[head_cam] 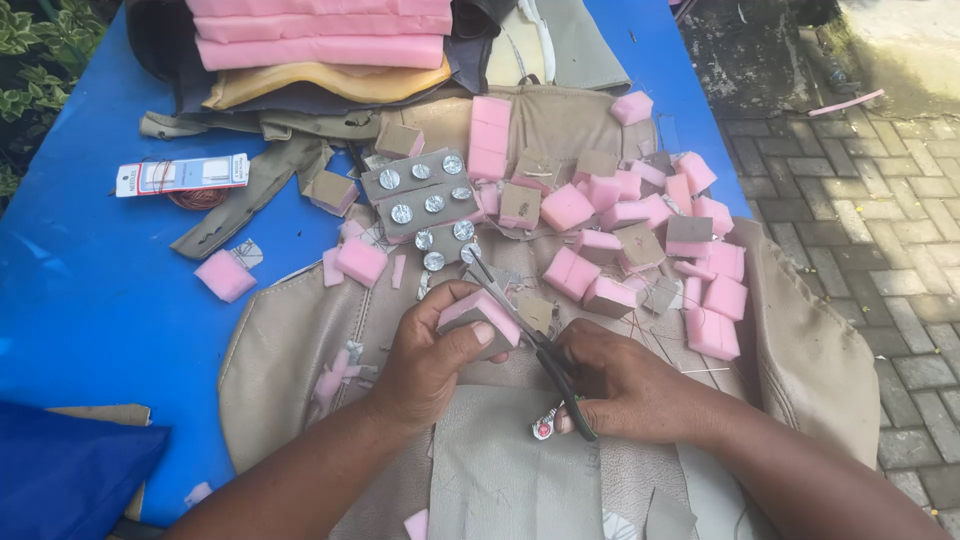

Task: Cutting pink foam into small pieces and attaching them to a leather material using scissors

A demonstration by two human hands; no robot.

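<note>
On the blue table, going left to right:
Blue cloth [70, 470]: soft folded lump at the near left corner.
Card packet [182, 173]: flat white rectangle with a red end, lying on a coil of coppery wire [197, 198].
Loose foam square [224, 275]: pink, spongy, alone on the bare blue table [90, 300].
Seat cover [300, 350]: beige, leathery, stitched seams, spread under both hands.
Left hand [425, 365]: fingers curled tight round a foam block [480, 318], pink on top with a grey-brown fabric face, held just above the cover.
Button strips [420, 195]: grey fabric strips dotted with round shiny metal discs, behind the hands.
Scissors [525, 335]: dark handles, blades open and pointing up-left, touching the held block.
Right hand [625, 385]: closed through the scissor handles.
Foam pile [640, 235]: heaps of pink cubes, some fabric-faced, crowding the cover's right side.
Foam slabs [320, 35]: long pink ones stacked at the far edge.
Paving [880, 230]: grey brick, off to the right.
</note>
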